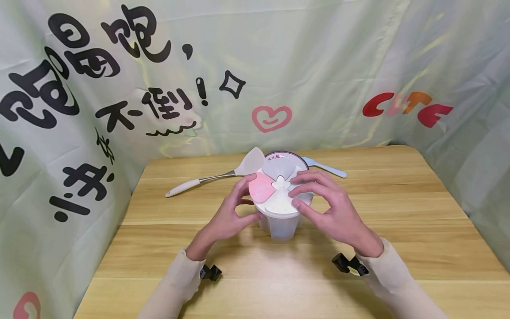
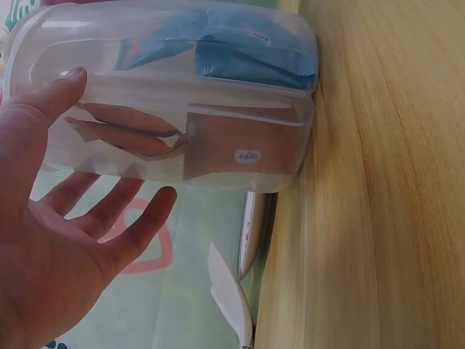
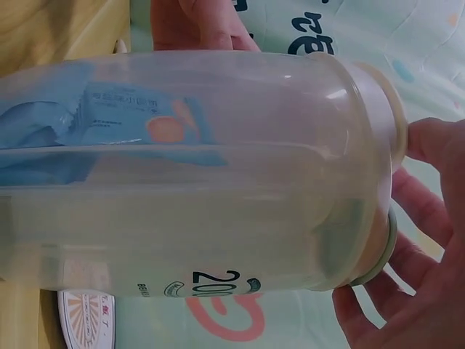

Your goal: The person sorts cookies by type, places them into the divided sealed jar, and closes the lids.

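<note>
A clear plastic snack box (image 1: 283,228) with several compartments stands upright on the table. Its white lid (image 1: 282,208) has petal-shaped flaps, one of them a pink flap (image 1: 261,188), around a small center knob (image 1: 280,183). My left hand (image 1: 231,215) holds the box at its left side, thumb in front and fingers behind. Through the wall, the left wrist view shows blue packets (image 2: 251,58) and brown packets (image 2: 243,145). My right hand (image 1: 332,204) grips the right part of the lid, its bent fingertips on the flaps and rim.
Behind the box lies a dark-rimmed white dish (image 1: 292,156), partly hidden. To its left is a white-headed turner (image 1: 250,162) with a metal shaft. A light blue handle (image 1: 330,169) sticks out at the right. Printed fabric (image 1: 326,119) hangs behind the wooden table (image 1: 398,212).
</note>
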Motion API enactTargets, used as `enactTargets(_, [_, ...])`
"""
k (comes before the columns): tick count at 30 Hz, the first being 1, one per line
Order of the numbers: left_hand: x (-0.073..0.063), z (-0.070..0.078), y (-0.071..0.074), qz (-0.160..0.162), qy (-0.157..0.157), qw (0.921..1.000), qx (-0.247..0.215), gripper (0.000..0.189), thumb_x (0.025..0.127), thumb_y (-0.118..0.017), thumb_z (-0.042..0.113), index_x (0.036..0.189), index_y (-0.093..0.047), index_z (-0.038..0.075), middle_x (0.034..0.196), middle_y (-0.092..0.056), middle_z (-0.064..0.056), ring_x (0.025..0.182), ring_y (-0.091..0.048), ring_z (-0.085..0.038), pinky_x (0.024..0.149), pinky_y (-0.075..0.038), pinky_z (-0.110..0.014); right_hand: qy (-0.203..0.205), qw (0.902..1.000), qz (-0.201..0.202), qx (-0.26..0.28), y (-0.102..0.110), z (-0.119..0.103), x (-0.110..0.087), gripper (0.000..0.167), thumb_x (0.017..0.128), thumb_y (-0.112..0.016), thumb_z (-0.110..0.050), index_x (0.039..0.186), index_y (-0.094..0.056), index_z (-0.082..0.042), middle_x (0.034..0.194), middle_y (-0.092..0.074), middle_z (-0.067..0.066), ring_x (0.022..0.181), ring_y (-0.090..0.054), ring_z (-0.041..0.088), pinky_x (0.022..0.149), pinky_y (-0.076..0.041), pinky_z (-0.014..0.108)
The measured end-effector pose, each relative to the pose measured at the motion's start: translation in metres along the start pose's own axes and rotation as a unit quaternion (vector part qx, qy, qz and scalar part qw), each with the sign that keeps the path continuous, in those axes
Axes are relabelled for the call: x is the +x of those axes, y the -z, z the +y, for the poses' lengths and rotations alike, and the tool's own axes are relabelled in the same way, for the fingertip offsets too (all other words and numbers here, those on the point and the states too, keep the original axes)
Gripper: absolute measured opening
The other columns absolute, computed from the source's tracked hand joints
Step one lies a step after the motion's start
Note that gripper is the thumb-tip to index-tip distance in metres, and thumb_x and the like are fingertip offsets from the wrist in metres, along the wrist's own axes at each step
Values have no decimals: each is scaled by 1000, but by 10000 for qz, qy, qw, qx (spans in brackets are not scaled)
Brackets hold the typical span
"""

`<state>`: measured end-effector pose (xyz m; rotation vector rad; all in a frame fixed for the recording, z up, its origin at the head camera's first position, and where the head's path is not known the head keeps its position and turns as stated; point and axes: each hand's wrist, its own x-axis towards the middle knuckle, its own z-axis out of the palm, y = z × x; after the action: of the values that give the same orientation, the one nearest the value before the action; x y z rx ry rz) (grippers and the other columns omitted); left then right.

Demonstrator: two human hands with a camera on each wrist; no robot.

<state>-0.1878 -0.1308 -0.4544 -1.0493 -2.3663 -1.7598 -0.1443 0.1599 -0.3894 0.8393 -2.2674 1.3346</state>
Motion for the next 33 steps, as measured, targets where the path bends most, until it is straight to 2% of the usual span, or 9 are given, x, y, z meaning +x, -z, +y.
enactTargets(13, [0, 0, -1, 18, 17, 10000, 16, 96, 90, -84, -5, 167, -32, 16, 165, -49, -12, 134, -63, -34, 101, -64, -55, -277, 9994, -222, -34, 2, -8, 6, 34, 81, -96, -11, 108, -81, -26, 131, -71, -2, 132, -57, 15, 113, -43, 22])
enactTargets(18, [0, 1, -2, 22, -28, 10000, 17, 95, 90, -84, -5, 167, -31, 14, 165, -49, -13, 133, -63, -34, 100, -64, -55, -253, 9992, -288, -144, 0, -10, 9, 35, 82, -97, -15, 112, -83, -27, 129, -69, -2, 130, -56, 16, 112, -43, 30])
enactTargets(25, [-1, 0, -2, 17, -27, 10000, 64, 95, 91, -83, -3, 167, -31, 16, 166, -48, -12, 134, -63, -33, 101, -64, -53, -421, 9986, -101, -318, -7, -14, 10, 32, 79, -98, -17, 105, -81, -25, 123, -67, -2, 123, -58, 18, 107, -43, 35])
enactTargets(33, [0, 1, -2, 25, -18, 10000, 74, 95, 92, -83, -3, 168, -31, 18, 166, -48, -11, 134, -63, -33, 101, -64, -50, -428, 9984, -20, -356, -10, -14, 10, 35, 75, -101, -18, 103, -81, -24, 123, -66, 0, 122, -60, 20, 105, -45, 32])
